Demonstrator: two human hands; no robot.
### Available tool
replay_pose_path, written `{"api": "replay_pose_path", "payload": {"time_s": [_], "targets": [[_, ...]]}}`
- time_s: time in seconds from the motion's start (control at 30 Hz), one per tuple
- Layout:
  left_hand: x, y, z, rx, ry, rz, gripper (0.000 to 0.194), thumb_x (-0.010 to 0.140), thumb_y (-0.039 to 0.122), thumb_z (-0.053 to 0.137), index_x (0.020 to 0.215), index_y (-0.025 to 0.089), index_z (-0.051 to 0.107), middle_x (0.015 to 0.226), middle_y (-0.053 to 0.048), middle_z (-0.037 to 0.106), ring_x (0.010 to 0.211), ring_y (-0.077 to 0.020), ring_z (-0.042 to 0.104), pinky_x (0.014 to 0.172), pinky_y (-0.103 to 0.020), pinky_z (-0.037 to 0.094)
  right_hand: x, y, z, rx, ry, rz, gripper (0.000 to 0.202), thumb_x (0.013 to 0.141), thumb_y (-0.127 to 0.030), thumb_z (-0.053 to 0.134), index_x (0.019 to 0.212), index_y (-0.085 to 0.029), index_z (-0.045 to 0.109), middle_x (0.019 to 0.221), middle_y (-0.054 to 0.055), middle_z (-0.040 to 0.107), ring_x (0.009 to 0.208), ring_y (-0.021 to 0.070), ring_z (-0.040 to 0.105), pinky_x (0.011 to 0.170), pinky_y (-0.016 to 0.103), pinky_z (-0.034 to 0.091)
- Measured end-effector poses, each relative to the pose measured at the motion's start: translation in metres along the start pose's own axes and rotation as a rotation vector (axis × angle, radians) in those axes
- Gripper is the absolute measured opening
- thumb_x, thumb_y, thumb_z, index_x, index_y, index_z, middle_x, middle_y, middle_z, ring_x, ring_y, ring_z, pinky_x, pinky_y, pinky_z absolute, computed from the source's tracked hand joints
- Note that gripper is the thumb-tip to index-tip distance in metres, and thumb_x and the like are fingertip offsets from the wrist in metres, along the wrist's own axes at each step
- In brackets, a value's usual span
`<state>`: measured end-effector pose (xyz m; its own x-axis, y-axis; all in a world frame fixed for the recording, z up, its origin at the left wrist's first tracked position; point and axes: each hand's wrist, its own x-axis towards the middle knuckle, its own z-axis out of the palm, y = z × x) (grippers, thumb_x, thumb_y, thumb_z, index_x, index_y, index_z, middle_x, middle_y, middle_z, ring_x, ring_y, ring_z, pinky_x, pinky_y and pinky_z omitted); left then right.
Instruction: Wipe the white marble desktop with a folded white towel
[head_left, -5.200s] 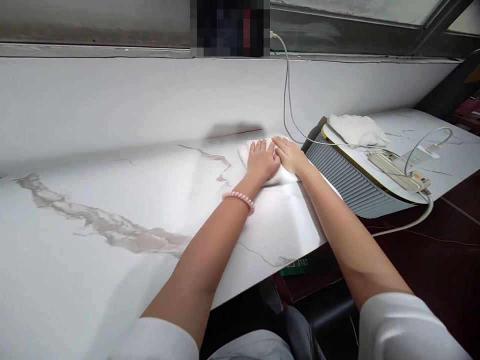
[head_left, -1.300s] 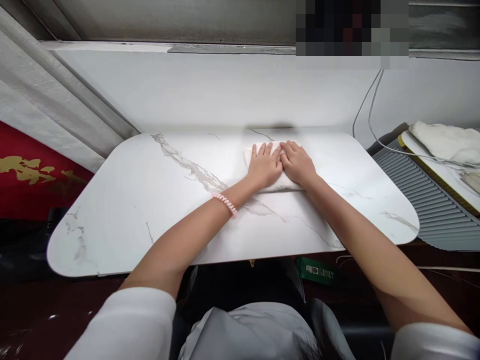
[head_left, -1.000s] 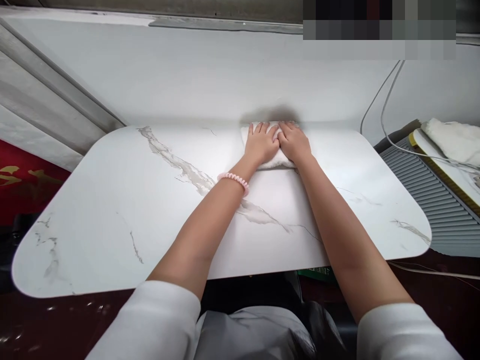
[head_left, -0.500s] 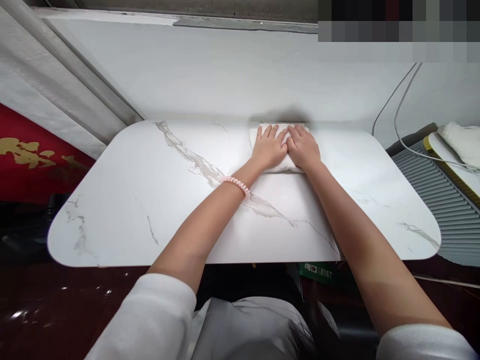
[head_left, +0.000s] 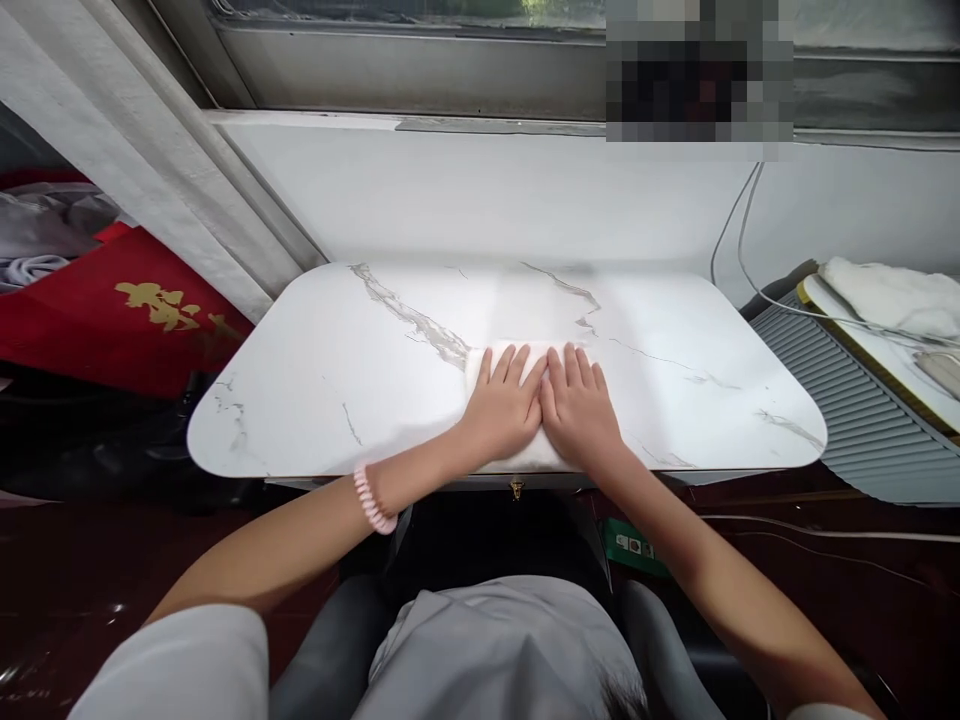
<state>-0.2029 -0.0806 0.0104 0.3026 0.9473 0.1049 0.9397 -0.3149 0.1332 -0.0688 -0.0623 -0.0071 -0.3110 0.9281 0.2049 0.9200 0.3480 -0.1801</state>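
Observation:
A folded white cloth [head_left: 525, 460] lies flat near the front edge of a white marble-patterned table [head_left: 277, 400]. My left hand [head_left: 504, 405] presses on its left part, palm down with fingers stretched out. Beside it, my right hand [head_left: 579, 405] rests flat on the right part, fingers pointing away from me. The thumbs and index fingers meet over the middle of the cloth. Most of the cloth is hidden beneath both hands. A pink coiled band [head_left: 373, 500] circles my left wrist.
At the right, a side surface [head_left: 870, 345] with grey ribbed sides holds a white cloth [head_left: 892, 290]. Cables [head_left: 739, 235] hang down the white wall [head_left: 480, 200]. A red bag [head_left: 142, 310] with gold marks stands left. Below the table's front edge is a small brass-coloured latch [head_left: 516, 489].
Both hands and the cloth beneath them have moved from the table's back edge toward me, to the front edge. The view has tilted up, showing more of the window.

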Motion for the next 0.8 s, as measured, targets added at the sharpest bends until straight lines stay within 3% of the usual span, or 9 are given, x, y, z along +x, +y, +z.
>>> {"api": "replay_pose_path", "payload": {"time_s": [0.13,0.27,0.4,0.53,0.7,0.8], "targets": [[-0.029,-0.002,-0.003,0.001,0.012,-0.017,0.055,0.101,0.026,0.027,0.155,0.016,0.035,0.162,-0.011,0.031,0.151,-0.0284,0.025,0.124,-0.052,0.015,-0.017,-0.023,-0.006,-0.031,-0.042,0.007,0.061,0.100,-0.032,0.021,0.152,-0.007,0.038,0.158,0.020,0.036,0.149,0.0344,0.029,0.120,0.054,0.026],[-0.023,-0.013,-0.005,-0.007,-0.013,-0.044,0.056,0.101,0.025,0.027,0.155,0.017,0.034,0.162,-0.009,0.032,0.151,-0.0268,0.025,0.125,-0.051,0.014,-0.003,-0.032,-0.009,-0.101,-0.081,-0.038,0.060,0.100,-0.029,0.022,0.152,-0.002,0.037,0.157,0.026,0.035,0.147,0.0395,0.031,0.116,0.058,0.029],[0.007,-0.034,-0.008,-0.016,-0.064,-0.073,0.057,0.101,0.025,0.026,0.156,0.014,0.031,0.163,-0.011,0.029,0.152,-0.0289,0.022,0.124,-0.053,0.013,0.033,-0.035,-0.007,-0.157,-0.130,-0.086,0.058,0.101,-0.024,0.024,0.152,0.002,0.034,0.156,0.029,0.035,0.146,0.0407,0.031,0.115,0.055,0.028],[0.052,-0.065,-0.010,-0.053,-0.108,-0.126,0.057,0.101,0.025,0.026,0.157,0.016,0.029,0.165,-0.010,0.025,0.153,-0.0268,0.019,0.124,-0.053,0.010,0.090,-0.029,0.010,-0.076,-0.057,-0.070,0.056,0.100,-0.024,0.027,0.149,0.001,0.039,0.154,0.028,0.040,0.144,0.0393,0.035,0.113,0.055,0.028],[0.107,-0.106,-0.006,-0.068,-0.032,-0.189,0.055,0.101,0.026,0.026,0.156,0.019,0.032,0.164,-0.009,0.029,0.152,-0.0245,0.022,0.124,-0.051,0.009,0.169,-0.018,0.036,0.214,0.051,-0.094,0.048,0.096,-0.020,0.029,0.133,-0.010,0.057,0.141,0.017,0.057,0.132,0.0301,0.048,0.111,0.048,0.032],[0.132,-0.129,-0.002,-0.075,-0.001,-0.183,0.055,0.101,0.027,0.028,0.154,0.020,0.034,0.163,-0.010,0.031,0.151,-0.0241,0.024,0.124,-0.050,0.009,0.201,-0.017,0.044,0.261,0.074,-0.080,0.045,0.095,-0.017,0.029,0.127,-0.010,0.060,0.134,0.016,0.061,0.128,0.0287,0.049,0.112,0.046,0.031]]}}
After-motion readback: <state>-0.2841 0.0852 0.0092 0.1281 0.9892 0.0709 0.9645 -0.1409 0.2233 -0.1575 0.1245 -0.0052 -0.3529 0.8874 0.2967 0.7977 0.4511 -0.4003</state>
